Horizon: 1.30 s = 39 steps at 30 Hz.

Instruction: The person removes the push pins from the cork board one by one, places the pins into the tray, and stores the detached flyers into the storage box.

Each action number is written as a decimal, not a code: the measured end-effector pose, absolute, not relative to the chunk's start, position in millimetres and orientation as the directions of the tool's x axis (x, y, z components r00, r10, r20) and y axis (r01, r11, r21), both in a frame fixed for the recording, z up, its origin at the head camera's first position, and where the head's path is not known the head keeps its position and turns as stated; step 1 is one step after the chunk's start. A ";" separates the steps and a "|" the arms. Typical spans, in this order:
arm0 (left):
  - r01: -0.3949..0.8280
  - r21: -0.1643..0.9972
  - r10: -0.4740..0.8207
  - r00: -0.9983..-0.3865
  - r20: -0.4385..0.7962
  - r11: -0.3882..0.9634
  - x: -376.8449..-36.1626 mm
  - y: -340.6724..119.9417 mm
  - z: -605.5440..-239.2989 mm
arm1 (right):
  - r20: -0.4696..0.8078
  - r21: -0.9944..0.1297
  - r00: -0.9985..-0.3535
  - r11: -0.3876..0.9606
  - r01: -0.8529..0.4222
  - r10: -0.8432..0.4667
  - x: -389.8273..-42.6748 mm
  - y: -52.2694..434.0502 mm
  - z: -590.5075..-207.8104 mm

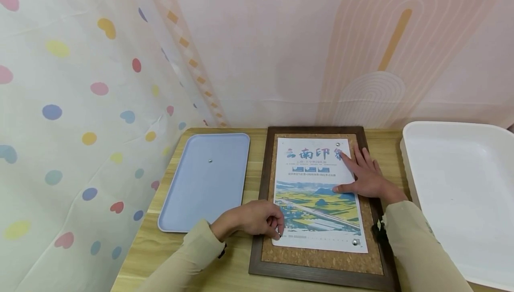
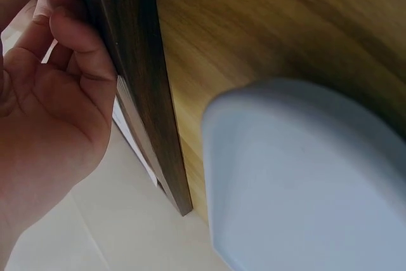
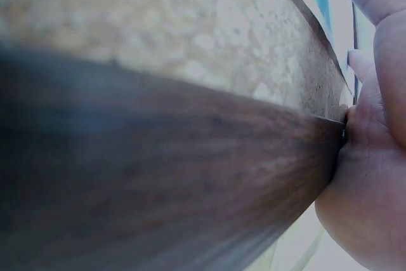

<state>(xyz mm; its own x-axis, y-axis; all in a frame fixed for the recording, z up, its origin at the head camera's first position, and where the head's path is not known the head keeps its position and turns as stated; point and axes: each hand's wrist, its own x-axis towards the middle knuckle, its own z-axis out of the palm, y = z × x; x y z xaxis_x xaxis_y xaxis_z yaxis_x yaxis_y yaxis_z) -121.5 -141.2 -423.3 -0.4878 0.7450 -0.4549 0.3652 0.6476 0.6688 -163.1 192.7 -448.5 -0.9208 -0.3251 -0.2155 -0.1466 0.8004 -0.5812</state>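
A printed poster [image 1: 317,171] with a landscape picture lies on a cork board [image 1: 321,260] framed in dark wood. My left hand [image 1: 257,218] is at the poster's lower left corner, pinching a small shiny pushpin [image 1: 279,235] between thumb and fingertips. In the left wrist view, that hand [image 2: 51,106] curls beside the frame's edge. Spread over the poster's right side, my right hand [image 1: 367,178] rests with its fingers extended across paper and frame. One silver pushpin [image 1: 337,144] sits at the upper right corner, another pushpin [image 1: 355,242] at the lower right.
Left of the board is a light blue tray [image 1: 205,193] with a single small silver pin [image 1: 210,161] on it. A large white tray [image 1: 462,193] stands to the right. Both share the wooden table [image 1: 136,256]; patterned curtains [image 1: 257,51] hang behind and to the left.
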 end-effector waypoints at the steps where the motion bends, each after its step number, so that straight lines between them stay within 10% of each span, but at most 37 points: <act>1: 0.363 0.669 0.744 -0.487 -0.456 0.648 -121.5 -141.2 -423.3 | -0.213 -0.583 -0.921 0.799 -0.148 -0.327 -163.2 192.8 -448.4; 39: 0.410 0.656 0.763 -0.475 -0.439 0.633 -123.5 -143.4 -425.5 | -0.218 -0.576 -0.919 0.803 -0.151 -0.329 -164.2 193.2 -448.9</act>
<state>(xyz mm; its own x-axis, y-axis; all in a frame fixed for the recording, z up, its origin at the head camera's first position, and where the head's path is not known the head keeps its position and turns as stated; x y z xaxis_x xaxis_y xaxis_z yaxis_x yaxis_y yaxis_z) -123.5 -143.4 -425.5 -0.4753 0.7626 -0.4387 0.4100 0.6332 0.6565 -164.2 193.2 -448.9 -0.9186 -0.3295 -0.2182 -0.1514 0.8034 -0.5759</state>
